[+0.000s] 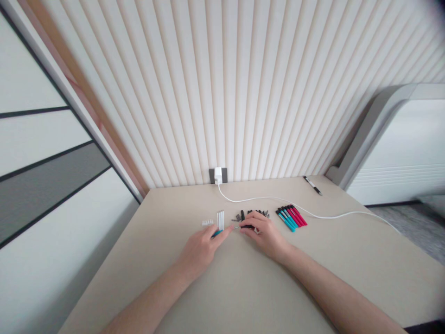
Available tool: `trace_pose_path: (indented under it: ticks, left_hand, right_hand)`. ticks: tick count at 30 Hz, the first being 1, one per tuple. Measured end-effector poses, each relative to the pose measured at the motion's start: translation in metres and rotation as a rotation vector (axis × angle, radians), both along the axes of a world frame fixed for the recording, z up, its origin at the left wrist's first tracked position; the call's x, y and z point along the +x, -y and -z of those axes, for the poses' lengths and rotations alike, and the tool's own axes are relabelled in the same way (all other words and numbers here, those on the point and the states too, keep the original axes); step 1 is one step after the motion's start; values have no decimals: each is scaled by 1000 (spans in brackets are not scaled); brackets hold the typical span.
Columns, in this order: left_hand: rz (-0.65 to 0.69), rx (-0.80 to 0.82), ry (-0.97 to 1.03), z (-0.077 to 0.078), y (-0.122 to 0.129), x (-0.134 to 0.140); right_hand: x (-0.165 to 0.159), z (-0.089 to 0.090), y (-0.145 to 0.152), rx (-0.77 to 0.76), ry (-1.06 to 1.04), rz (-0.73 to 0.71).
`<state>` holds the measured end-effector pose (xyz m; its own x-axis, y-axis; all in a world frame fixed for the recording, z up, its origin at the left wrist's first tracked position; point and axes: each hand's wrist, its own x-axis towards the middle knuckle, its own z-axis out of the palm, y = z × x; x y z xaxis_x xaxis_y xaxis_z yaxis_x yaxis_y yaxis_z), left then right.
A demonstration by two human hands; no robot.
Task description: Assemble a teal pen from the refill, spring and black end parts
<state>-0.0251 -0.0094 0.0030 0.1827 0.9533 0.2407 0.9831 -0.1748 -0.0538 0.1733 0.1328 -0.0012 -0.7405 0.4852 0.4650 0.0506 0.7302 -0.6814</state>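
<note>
My left hand [203,246] rests on the beige table [243,287] and pinches a teal pen barrel [217,233]. My right hand [266,234] holds a small black pen part [246,227] whose thin metal tip points at the left fingertips. Just beyond the hands lie white refill tubes [220,219], small white caps [207,223] and a pile of small black and grey pen parts [255,214]. The two hands almost touch at the fingertips.
A row of teal and pink pens [291,217] lies right of the hands. One black pen [312,185] lies near the back right. A white charger [218,176] sits in a wall socket, its cable [330,215] trailing right across the table.
</note>
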Motion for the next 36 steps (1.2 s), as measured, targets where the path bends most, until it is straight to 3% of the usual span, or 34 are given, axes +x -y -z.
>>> trace_pose_path:
  ticks: [12,20,28,36]
  left_hand:
    - [64,49,96,7,-1,-2]
    - [92,24,106,4,-1,2]
    - [90,29,276,7,0,6]
    - [145,-17,299,2,1,5]
  right_hand:
    - [1,-5,1,23,26,-18]
    - [-2,3,6,49,27,-170]
    - [0,-9,16,48,56,-294]
    - [-2,-2,16,-65,16,-228]
